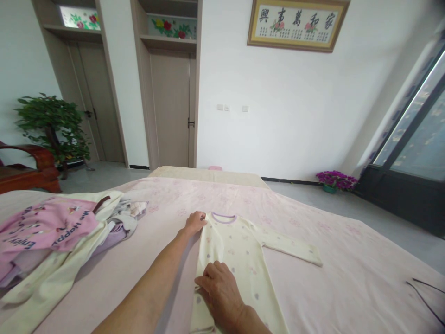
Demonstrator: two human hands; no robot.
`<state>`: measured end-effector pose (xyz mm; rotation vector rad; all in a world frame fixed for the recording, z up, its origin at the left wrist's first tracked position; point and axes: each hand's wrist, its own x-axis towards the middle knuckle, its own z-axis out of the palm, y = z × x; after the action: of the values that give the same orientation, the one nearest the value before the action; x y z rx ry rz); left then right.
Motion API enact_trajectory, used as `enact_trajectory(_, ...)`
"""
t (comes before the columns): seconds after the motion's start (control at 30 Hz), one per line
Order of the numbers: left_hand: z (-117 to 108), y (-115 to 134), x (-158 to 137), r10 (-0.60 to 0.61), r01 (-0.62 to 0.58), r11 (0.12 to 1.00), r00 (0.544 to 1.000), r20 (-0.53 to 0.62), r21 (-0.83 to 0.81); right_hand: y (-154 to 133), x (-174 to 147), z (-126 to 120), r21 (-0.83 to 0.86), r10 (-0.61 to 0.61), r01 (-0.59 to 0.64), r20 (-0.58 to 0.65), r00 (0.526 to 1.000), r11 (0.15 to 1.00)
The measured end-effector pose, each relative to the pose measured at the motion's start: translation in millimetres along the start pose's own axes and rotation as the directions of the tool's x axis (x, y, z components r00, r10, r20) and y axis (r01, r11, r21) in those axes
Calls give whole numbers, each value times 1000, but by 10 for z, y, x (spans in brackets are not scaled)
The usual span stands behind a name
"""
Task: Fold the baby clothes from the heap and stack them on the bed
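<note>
A cream long-sleeved child's shirt with small hearts and a lilac neckline lies flat on the pink bed cover. One sleeve stretches out to the right. Along the left side, the other sleeve is folded in over the body. My left hand pinches the shirt's left shoulder edge beside the neckline. Lower down, my right hand has its fingers curled on the folded-in sleeve, and its fingertips are partly hidden.
A heap of clothes, with a pink printed top uppermost, lies on the left. Thin dark cords or frame arms show at the right edge. Beyond the bed stand a wooden chair, a green plant and purple flowers.
</note>
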<state>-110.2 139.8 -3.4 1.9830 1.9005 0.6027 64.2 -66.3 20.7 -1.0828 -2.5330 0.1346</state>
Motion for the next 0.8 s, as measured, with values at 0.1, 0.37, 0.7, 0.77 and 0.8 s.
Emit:
enact_trajectory(0.1,28,23,-23,-17,18,1000,999,-49,25,0,-15,-7,-25,-27,27,-15,1000,999)
enact_trajectory(0.37,30,70,-64,-26,34,995,996,-90,95,-36,-60,-121,0,-65,65,-2,998,998)
enact_trajectory(0.7,231,488,-576,235,-223,945,972,-26,239,-68,-87,-185,0,-101,101,-21,995,995)
enact_trajectory(0.77,296,510,-624,244,-242,937,970,26,252,-73,-96,-191,-2,-123,123,-21,992,992)
enact_trajectory(0.8,314,506,-626,236,-239,936,971,45,258,-78,-107,-197,-6,-132,132,-16,991,991)
